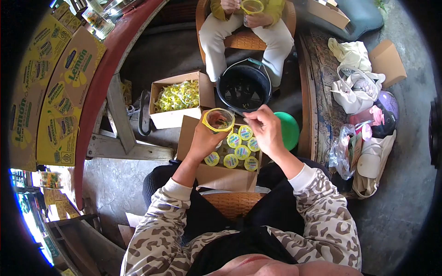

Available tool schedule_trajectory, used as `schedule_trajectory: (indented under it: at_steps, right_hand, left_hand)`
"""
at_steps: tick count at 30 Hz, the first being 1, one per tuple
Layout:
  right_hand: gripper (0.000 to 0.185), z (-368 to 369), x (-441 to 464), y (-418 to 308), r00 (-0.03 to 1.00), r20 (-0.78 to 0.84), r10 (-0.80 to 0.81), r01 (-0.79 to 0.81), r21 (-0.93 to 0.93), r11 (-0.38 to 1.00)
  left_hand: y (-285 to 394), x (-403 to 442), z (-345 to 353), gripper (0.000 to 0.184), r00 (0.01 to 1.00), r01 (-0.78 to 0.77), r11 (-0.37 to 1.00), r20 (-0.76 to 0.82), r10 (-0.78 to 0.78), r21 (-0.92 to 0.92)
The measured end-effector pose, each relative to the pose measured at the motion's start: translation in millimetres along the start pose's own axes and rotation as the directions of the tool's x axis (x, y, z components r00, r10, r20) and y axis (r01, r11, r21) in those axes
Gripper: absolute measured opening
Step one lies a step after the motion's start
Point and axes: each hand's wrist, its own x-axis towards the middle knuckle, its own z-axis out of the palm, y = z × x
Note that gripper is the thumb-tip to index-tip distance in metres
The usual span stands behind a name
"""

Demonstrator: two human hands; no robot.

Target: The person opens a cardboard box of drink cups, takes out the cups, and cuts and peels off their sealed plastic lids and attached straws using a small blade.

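My left hand (202,140) is wrapped round a clear plastic cup with a yellow rim (206,120). The cup's top is uncovered, and its inside shows through. My right hand (268,131) is closed in a pinch just right of the cup, apart from it; whatever the fingertips hold, if anything, is too small to make out. Below both hands, an open cardboard box (221,177) rests by my lap. Inside it stand several sealed cups (241,152) with yellow-rimmed printed lids. My left forearm covers part of the box.
Another carton (171,120) holds a heap of yellow and white strips (178,95). A black bucket (244,87) stands before a seated person (248,27), whose hands hold a yellow-rimmed cup (252,6). There is a green round lid or basin (286,131) at right, stacked Lemon cartons (64,96) at left.
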Motion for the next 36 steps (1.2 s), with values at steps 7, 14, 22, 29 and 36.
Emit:
schedule_trajectory:
  at_steps: [7, 14, 22, 29, 36]
  right_hand:
    - [0.015, -2, -2, -3, 0.999, -0.046, -0.018, 0.022, 0.073, 0.997]
    - [0.011, -4, 0, 0, 1.0, -0.004, 0.011, -0.011, 0.019, 1.0]
    - [0.01, -7, 6, 13, 0.996, -0.006, 0.092, -0.091, 0.091, 0.992]
    - [0.01, -6, 1, 21, 0.979, 0.06, 0.195, -0.204, 0.217, 0.955]
    - [0.009, -6, 2, 20, 0.975, 0.0, 0.22, -0.217, 0.172, 0.961]
  left_hand:
    - [0, 3, 6, 0.052, 0.995, -0.054, 0.999, -0.085, 0.054, 0.009]
    - [-2, -1, 6, 0.072, 0.996, -0.064, 0.996, 0.057, 0.068, -0.065]
    - [10, -1, 6, 0.087, 0.978, 0.032, 0.951, 0.204, 0.033, -0.306]
    - [23, -2, 5, 0.09, 0.966, 0.108, 0.942, 0.258, -0.023, -0.318]
    - [22, -4, 11, 0.075, 0.996, 0.027, 0.999, 0.08, -0.025, -0.024]
